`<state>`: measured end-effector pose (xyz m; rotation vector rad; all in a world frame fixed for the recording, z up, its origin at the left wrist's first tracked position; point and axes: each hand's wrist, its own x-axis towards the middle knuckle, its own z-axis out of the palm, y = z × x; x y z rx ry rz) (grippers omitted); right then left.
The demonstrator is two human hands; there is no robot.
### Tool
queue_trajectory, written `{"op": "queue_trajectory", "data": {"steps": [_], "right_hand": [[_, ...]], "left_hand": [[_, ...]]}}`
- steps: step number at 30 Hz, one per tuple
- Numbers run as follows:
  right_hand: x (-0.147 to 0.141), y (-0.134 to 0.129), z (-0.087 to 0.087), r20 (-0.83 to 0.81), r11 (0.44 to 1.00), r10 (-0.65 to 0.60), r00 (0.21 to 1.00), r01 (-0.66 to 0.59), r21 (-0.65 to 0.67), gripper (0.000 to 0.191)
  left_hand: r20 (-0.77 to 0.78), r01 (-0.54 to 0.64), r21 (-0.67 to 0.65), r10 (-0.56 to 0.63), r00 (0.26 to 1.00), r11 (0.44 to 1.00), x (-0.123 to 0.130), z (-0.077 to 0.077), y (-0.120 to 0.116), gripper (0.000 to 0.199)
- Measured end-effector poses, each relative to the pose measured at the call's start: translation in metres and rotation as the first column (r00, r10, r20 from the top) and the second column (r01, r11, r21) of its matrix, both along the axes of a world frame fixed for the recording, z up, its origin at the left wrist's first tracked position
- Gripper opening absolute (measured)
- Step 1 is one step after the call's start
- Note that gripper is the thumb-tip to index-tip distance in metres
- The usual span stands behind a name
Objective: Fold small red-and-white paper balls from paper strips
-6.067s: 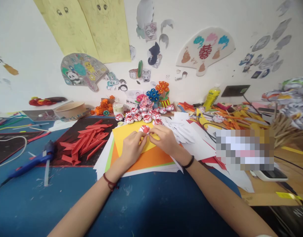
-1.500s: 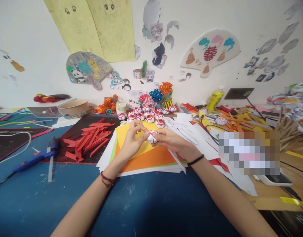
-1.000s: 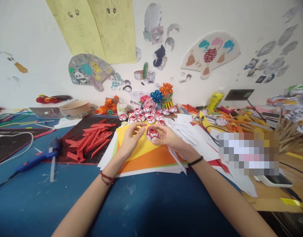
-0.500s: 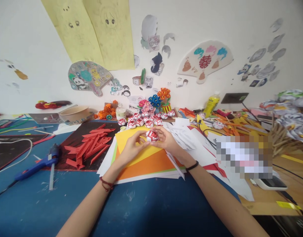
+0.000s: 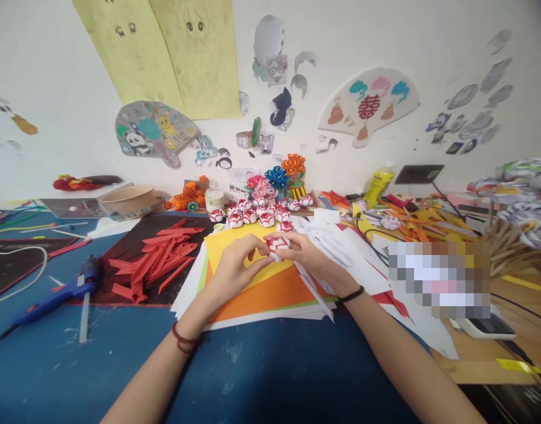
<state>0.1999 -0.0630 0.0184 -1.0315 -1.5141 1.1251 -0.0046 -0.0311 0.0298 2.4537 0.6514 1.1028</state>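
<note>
A small red and white folded paper flower (image 5: 278, 248) is held between my two hands above a yellow sheet (image 5: 217, 242). My left hand (image 5: 241, 259) pinches its left side with thumb and fingertips. On its right side, my right hand (image 5: 303, 253) grips it with curled fingers. Beneath lies a stack of sheets with an orange one (image 5: 252, 301) showing. Several similar red and white flowers (image 5: 266, 218) stand just behind my hands.
Red folded strips (image 5: 158, 259) lie on a dark mat at the left. Beside them rests a blue glue gun (image 5: 62, 297). Paper bouquets (image 5: 276, 178) stand near the wall. White papers, a yellow bottle (image 5: 378, 185) and orange strips (image 5: 424, 221) spread over the right side.
The flower has been turned in my hands, so its red and white side pattern now faces me. It sits slightly further right. The view has shifted a little.
</note>
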Motion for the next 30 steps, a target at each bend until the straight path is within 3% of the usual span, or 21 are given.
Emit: {"op": "queue_trajectory", "data": {"steps": [3,6,9,13,22,25,30], "right_hand": [[0.0015,0.0014,-0.0025,0.025,0.997,0.073,0.997,-0.072,-0.022,0.045],[-0.0009,-0.0001,-0.0016,0.072,0.998,0.056,0.996,-0.054,-0.028,0.031],[-0.0035,-0.0016,-0.0001,0.154,1.000,-0.016,0.988,0.017,-0.007,0.039],[-0.0028,0.0002,-0.0007,0.170,1.000,-0.006,0.985,0.001,0.030,0.039],[-0.0017,0.0012,0.0009,0.177,1.000,-0.004,0.984,0.001,0.019,0.037],[-0.0038,0.0002,0.0021,0.189,0.999,0.008,0.982,-0.013,0.029,0.041],[-0.0060,-0.0035,0.0029,0.187,0.998,0.029,0.982,-0.038,0.048,0.054]], "left_hand": [[-0.037,0.057,-0.086,-0.060,0.997,0.995,-0.0009,0.0004,0.0002,0.019],[-0.074,0.101,-0.064,-0.106,0.992,0.993,-0.0023,0.0006,0.0004,0.018],[-0.061,0.053,-0.009,-0.054,0.997,0.999,-0.0025,-0.0011,0.0009,0.015],[-0.024,-0.034,-0.036,0.033,0.999,0.999,-0.0015,-0.0032,0.0009,0.015],[0.013,-0.006,-0.165,0.009,1.000,0.986,0.0018,-0.0014,-0.0020,0.017],[-0.007,0.023,-0.133,-0.024,1.000,0.991,0.0004,0.0008,-0.0025,0.017],[-0.055,0.001,0.028,0.001,0.998,1.000,-0.0020,0.0007,-0.0029,0.016]]}}
